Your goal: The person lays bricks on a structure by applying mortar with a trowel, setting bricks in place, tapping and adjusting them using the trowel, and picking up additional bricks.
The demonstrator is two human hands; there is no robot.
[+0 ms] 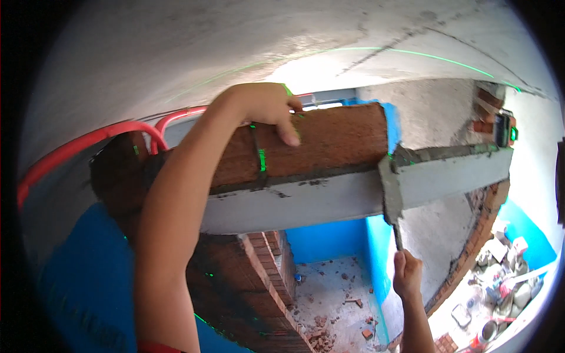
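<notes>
Brick [347, 138] steadied on a beam [294, 206], trowel [390, 191] at its end

The brick lies on its long edge along the top of the pale beam, in a row just under the ceiling [194, 53]. The left hand [265, 105] reaches over its upper edge and seems to pinch it, thumb flat on the front face; the other fingertips are hidden behind. The right hand [408, 275] is wrapped round the trowel's handle, the smeared blade upright across the beam's face, near a lump of mortar [404, 155] by the brick's right end.

Judging by this, the step in hand is bedding the brick and tidying the mortar at its end. The next move probably calls for a steady left hand, a light trowel stroke, and a check against the green light marks on the brick.

No brand or label can be read. Dark marks on the blue surface [82, 265] at lower left may be writing, too blurred to make out.
</notes>
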